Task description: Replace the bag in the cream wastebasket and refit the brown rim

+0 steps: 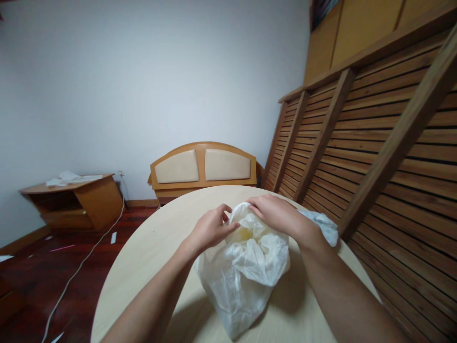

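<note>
A crumpled white plastic bag [243, 271] lies on a round pale wooden table [150, 257], with something yellowish showing inside its mouth. My left hand [211, 228] pinches the bag's left rim with closed fingers. My right hand [274, 213] lies over the bag's top right edge, fingers curled onto the plastic. Both forearms reach in from the bottom of the view.
A second bit of pale plastic [323, 226] lies on the table behind my right wrist. A slatted wooden panel [374, 157] leans along the right. A wooden headboard [203, 166] stands against the wall; a low cabinet [74, 200] and a floor cable [82, 267] are at left.
</note>
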`<state>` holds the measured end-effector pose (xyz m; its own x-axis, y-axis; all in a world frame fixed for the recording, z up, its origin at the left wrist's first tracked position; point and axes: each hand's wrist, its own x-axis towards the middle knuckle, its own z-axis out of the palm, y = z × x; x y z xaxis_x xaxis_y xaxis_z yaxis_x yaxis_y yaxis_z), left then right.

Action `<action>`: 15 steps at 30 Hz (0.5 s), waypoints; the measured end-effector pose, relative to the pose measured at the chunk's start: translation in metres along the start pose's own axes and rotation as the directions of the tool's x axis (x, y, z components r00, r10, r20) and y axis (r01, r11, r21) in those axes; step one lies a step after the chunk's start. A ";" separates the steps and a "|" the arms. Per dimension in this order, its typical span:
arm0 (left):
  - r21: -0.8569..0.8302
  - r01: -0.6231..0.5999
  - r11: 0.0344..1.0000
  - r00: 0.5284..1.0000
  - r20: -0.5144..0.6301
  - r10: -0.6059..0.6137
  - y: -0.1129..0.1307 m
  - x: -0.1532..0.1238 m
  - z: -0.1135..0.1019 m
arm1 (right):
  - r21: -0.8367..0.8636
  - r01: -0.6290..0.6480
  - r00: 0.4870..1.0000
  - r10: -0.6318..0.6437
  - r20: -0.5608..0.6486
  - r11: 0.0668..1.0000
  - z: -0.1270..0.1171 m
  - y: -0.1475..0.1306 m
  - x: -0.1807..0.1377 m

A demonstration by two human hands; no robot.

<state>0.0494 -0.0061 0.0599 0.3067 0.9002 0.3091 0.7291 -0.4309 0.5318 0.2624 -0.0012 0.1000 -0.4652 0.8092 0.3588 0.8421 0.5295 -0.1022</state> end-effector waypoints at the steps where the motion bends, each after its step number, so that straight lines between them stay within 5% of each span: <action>1: -0.003 0.001 1.000 1.000 0.011 -0.001 -0.001 -0.001 -0.001 | -0.009 -0.014 1.000 0.014 -0.010 1.000 0.001 0.002 0.000; 5: -0.009 0.008 1.000 1.000 0.020 -0.008 -0.004 -0.002 -0.003 | -0.054 -0.071 0.996 0.068 -0.052 0.996 0.002 0.007 0.002; 15: -0.287 -0.073 0.955 0.960 -0.279 -0.011 -0.003 0.011 -0.016 | -0.093 -0.139 0.969 0.116 -0.219 0.986 -0.001 0.008 0.009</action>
<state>0.0405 0.0044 0.0748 0.1157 0.8518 0.5110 0.4983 -0.4948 0.7120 0.2656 0.0102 0.1037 -0.2939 0.7896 0.5386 0.9201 0.3863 -0.0642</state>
